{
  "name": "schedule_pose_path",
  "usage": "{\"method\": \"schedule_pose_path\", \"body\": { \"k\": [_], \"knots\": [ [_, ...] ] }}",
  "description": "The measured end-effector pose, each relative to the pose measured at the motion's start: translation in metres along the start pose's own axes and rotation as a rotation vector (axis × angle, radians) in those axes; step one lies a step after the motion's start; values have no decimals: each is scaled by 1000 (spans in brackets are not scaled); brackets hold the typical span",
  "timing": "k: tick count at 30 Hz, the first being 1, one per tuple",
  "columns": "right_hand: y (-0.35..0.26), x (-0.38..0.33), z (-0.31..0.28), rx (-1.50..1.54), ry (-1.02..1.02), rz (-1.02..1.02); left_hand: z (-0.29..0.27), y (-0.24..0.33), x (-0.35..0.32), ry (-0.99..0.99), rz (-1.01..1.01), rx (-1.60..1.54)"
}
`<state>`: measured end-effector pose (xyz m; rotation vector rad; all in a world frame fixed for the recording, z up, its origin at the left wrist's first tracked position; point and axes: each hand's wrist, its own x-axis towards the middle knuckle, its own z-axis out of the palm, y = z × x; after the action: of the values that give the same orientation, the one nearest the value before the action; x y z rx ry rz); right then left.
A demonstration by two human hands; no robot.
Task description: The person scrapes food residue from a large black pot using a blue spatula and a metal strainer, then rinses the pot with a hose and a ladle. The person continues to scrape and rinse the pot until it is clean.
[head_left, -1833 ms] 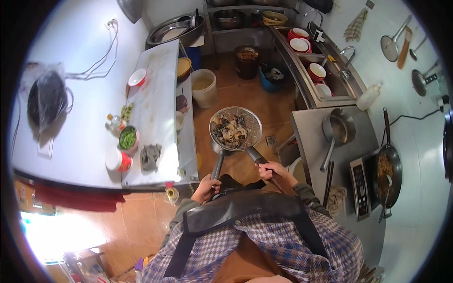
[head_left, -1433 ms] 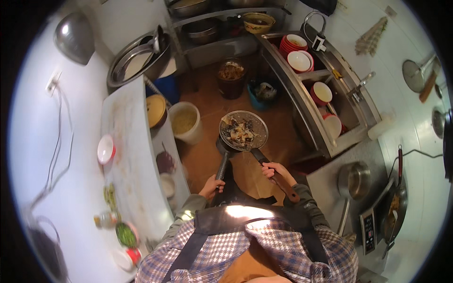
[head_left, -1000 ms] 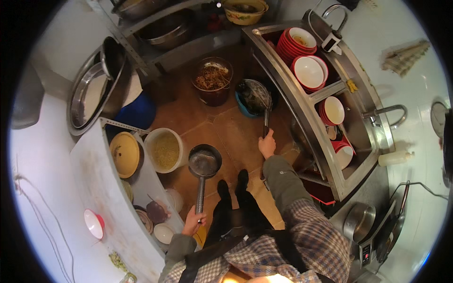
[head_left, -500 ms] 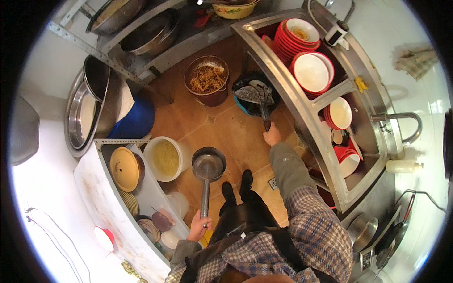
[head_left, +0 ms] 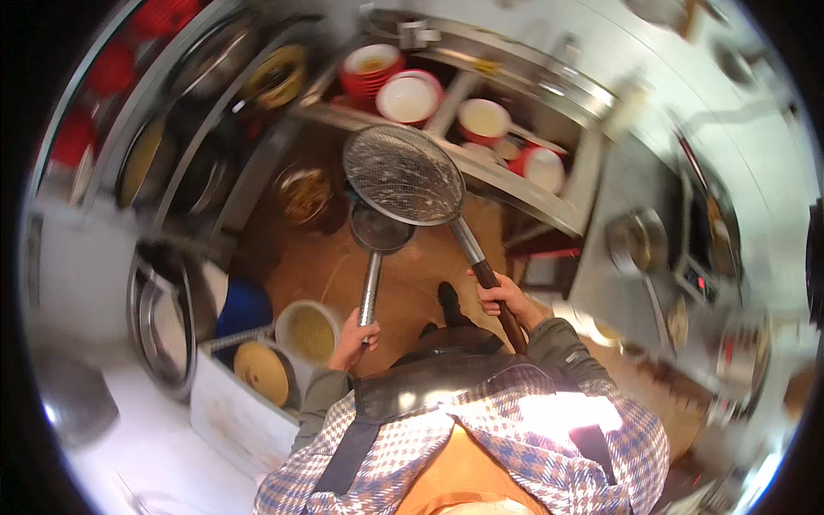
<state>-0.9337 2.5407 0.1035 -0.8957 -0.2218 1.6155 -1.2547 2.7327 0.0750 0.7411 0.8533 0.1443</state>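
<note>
Gripping a ladle (head_left: 371,287) by the lower part of its long metal handle with the left hand (head_left: 354,330), fingers wrapped fully closed around it. Clamping the dark grip of a round wire-mesh strainer (head_left: 403,174) in the right hand (head_left: 502,296), likewise curled tight with nothing else in it. Holding both tools up in the air in front of the body, above the brown floor (head_left: 412,275), with the strainer's basket overlapping the far edge of the ladle's bowl as seen from above. Judging by this, carrying or lifting the two tools together, the mesh looking empty and the bowl too shadowed to tell. Calling, for any next move, for steady wrists and for watching the clearance to the steel shelf of red-and-white bowls (head_left: 408,96) just beyond the basket. Pointing the ladle almost straight away from the body, its long axis running from hand to bowl. Slanting the strainer's long axis away and to the left, basket end farthest out. Standing with a white bucket (head_left: 311,330) near the left hand.
</note>
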Motion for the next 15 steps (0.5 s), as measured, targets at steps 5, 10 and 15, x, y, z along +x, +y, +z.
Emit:
{"method": "schedule_pose_path", "body": {
  "k": [5, 10, 15],
  "knots": [
    [23, -122, 38, 172, 45, -241, 43, 26, -16, -351, -19, 138],
    [33, -178, 64, 156, 359, -420, 82, 31, -19, -555, -147, 158],
    [26, -210, 40, 170, 467, -597, 110, 25, -17, -574, -213, 143]
  ]
}}
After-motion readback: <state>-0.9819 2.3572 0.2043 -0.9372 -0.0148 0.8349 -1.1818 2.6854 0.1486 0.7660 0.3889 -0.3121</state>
